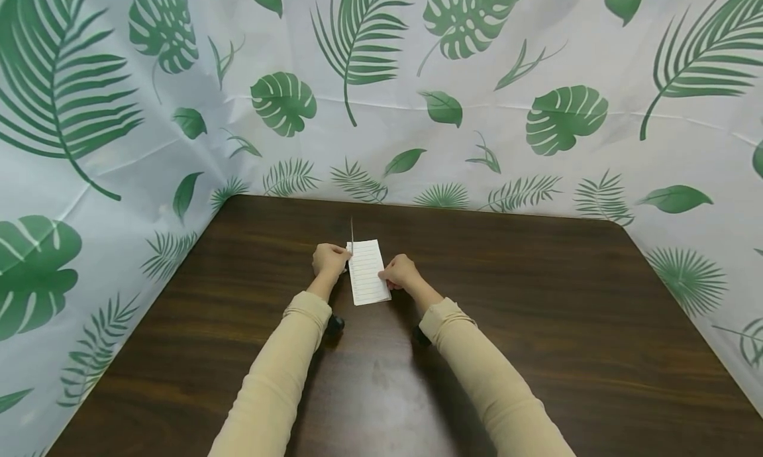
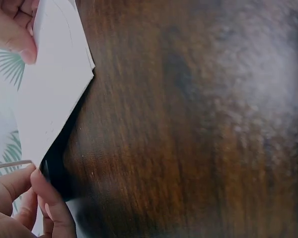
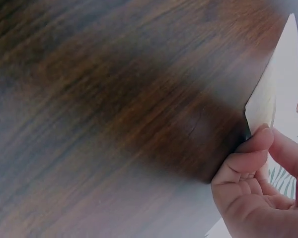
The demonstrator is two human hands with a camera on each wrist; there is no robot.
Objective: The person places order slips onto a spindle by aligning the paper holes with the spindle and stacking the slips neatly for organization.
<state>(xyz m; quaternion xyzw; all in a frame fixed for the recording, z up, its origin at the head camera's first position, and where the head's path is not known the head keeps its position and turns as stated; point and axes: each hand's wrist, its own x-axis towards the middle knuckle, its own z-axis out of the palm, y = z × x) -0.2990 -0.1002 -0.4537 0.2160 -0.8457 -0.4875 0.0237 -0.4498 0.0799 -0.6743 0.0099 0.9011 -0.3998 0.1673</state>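
White lined paper (image 1: 368,275) is held above the dark table, with more than one layer showing at its edge in the left wrist view. My left hand (image 1: 329,258) pinches its upper left edge between thumb and finger. A thin narrow strip (image 1: 352,232) sticks up from that spot; in the left wrist view the strip (image 2: 10,164) meets the fingertips of my left hand (image 2: 32,203). On the opposite side my right hand (image 1: 402,271) pinches the paper's right edge, thumb against curled forefinger, as the right hand (image 3: 260,183) shows in the right wrist view. What the strip is, I cannot tell.
The brown wood-grain table (image 1: 566,311) spreads around both arms. A white curtain with green leaves (image 1: 381,146) hangs behind the table and at its sides. Dark wrist-worn pieces (image 1: 335,324) sit under the forearms.
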